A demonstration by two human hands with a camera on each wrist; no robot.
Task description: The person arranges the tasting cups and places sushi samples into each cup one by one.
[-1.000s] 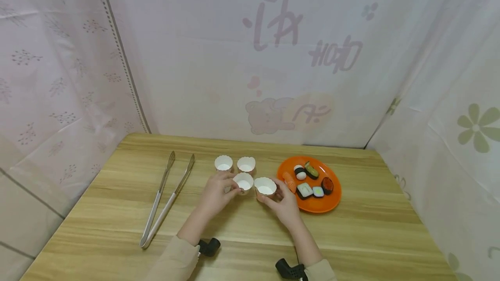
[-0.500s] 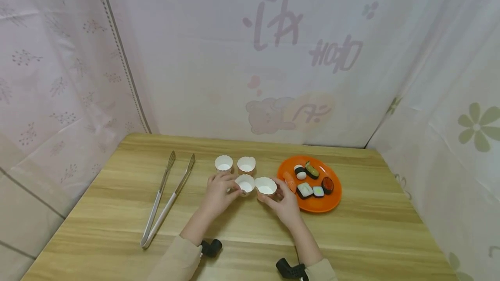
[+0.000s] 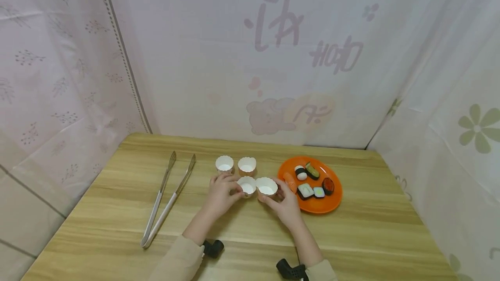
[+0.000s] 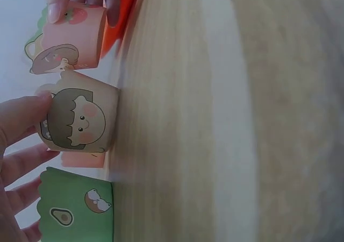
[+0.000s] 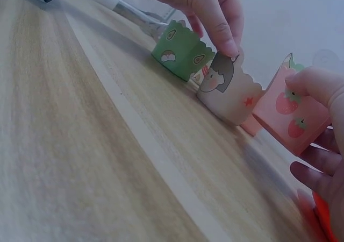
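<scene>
My left hand [image 3: 222,195] pinches the rim of a beige paper baking cup [image 4: 80,115] printed with a cartoon face. A pink baking cup [image 5: 293,105] with strawberries is held in my right hand [image 3: 288,206], its fingers around the right side. In the head view the two cups' rims appear to touch, and in the right wrist view the pink cup looks tilted. Behind them stand a green baking cup [image 5: 183,51] with avocado prints and another cup [image 3: 247,166], pinkish and mostly hidden in the wrist views. All have scalloped rims and white insides.
To the right lies an orange plate [image 3: 328,205] bearing several sushi pieces [image 3: 305,191], close to my right hand. Long metal tongs [image 3: 160,218] rest spread on the left of the wooden table [image 3: 371,237]. Printed curtains [image 3: 203,64] hang around the table's back and sides.
My left hand has shifted slightly right and toward me with the beige baking cup, bringing it up against the pink one. My right hand has stayed nearly still.
</scene>
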